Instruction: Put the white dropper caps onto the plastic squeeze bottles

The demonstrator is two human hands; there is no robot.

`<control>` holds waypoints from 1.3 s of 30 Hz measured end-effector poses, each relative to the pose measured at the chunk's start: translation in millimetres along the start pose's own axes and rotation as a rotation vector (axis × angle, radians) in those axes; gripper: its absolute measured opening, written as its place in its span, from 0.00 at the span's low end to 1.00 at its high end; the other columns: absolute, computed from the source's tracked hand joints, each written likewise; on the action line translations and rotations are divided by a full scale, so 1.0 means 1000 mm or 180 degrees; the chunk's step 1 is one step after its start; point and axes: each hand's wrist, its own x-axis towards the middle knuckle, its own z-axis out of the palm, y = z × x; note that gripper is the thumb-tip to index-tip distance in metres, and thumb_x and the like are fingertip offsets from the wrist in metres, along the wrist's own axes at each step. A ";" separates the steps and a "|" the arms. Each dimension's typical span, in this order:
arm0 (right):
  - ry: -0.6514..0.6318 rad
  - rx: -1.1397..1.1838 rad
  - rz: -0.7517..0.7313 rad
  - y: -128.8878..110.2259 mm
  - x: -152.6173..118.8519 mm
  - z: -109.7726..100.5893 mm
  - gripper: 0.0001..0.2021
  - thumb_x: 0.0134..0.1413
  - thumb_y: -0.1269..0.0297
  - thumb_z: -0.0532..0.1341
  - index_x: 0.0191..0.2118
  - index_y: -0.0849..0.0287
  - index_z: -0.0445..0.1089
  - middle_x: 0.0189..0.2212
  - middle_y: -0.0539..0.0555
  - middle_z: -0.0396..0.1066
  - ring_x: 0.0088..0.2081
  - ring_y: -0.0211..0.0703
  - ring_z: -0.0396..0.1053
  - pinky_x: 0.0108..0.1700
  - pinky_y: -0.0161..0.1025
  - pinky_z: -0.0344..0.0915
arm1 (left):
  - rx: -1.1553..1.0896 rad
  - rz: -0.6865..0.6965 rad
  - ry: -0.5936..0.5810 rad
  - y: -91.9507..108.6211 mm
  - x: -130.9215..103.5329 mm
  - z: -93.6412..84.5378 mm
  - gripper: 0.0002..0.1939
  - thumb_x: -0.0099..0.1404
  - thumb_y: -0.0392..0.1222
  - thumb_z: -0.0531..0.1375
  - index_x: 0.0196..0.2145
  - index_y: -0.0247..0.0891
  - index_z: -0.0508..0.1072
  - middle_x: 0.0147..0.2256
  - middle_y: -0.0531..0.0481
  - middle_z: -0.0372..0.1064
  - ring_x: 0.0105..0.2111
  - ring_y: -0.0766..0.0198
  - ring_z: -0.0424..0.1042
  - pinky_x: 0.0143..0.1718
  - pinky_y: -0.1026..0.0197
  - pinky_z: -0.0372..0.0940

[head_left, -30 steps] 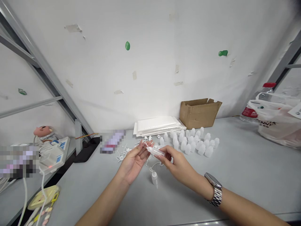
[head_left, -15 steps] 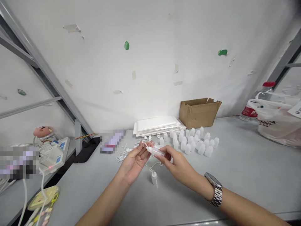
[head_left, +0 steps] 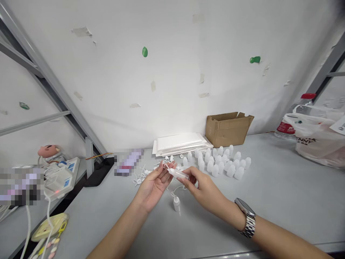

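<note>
A small clear bottle with a white top and thin tube (head_left: 178,174) lies tilted between my hands. My right hand (head_left: 201,183) is closed on its base end. Palm up, my left hand (head_left: 156,183) has its fingers spread beneath the bottle's top end; whether they pinch the tube is too small to tell. Nearer me on the grey table (head_left: 215,223) stands another small white bottle (head_left: 176,204), with a thin white tube curling from its top. Behind my hands lie several white caps with tubes (head_left: 141,175). Several frosted white bottles (head_left: 215,170) stand to the right.
White flat packs (head_left: 180,142) are stacked by the wall, beside an open cardboard box (head_left: 229,131). A plastic bag (head_left: 318,140) and a red-capped bottle (head_left: 285,127) stand at the right. At the left are a black phone-like object (head_left: 99,172), a power strip (head_left: 71,176) and cables.
</note>
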 end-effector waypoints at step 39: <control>-0.0430 0.0842 0.0106 0.003 0.005 0.001 0.09 0.59 0.58 0.51 0.35 0.58 0.61 0.24 0.48 0.63 0.26 0.36 0.62 0.31 0.36 0.61 | 0.1603 0.1501 -0.0042 -0.011 -0.008 0.001 0.11 0.52 0.45 0.63 0.32 0.35 0.77 0.38 0.44 0.75 0.45 0.55 0.69 0.50 0.53 0.60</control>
